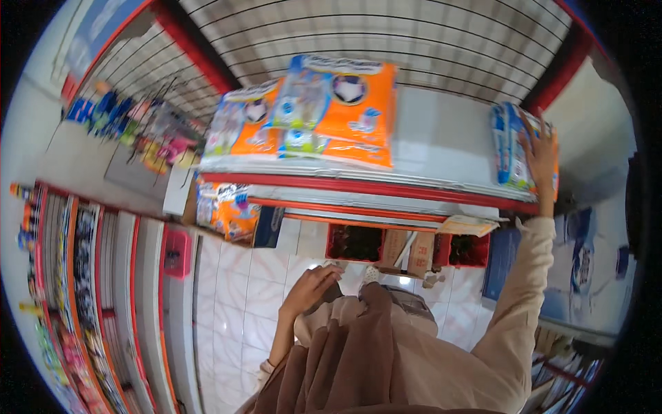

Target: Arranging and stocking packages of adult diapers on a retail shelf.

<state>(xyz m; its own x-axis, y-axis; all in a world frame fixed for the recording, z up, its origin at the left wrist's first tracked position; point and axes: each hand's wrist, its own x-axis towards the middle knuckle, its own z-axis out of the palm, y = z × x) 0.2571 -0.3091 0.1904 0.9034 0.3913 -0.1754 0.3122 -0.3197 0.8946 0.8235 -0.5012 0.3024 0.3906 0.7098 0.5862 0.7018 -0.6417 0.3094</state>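
My right hand (538,147) lies on an orange-and-blue plastic pack, seemingly adult diapers (509,150), at the right end of the grey metal shelf (439,137). Its fingers spread over the pack's outer side; whether they grip it is unclear. On the left half of the same shelf, similar packs (357,103) lie overlapping, one on top of another. My left hand (307,292) hangs low in front of my body, away from the shelf, with loosely bent fingers and nothing visible in it.
Below the shelf's red front edge, an open carton (266,227) holds another orange pack. Red crates (357,242) and a brown cardboard box (411,253) sit on the tiled floor. Stocked shelving (85,259) runs along the left. A wire grid (382,31) backs the shelf.
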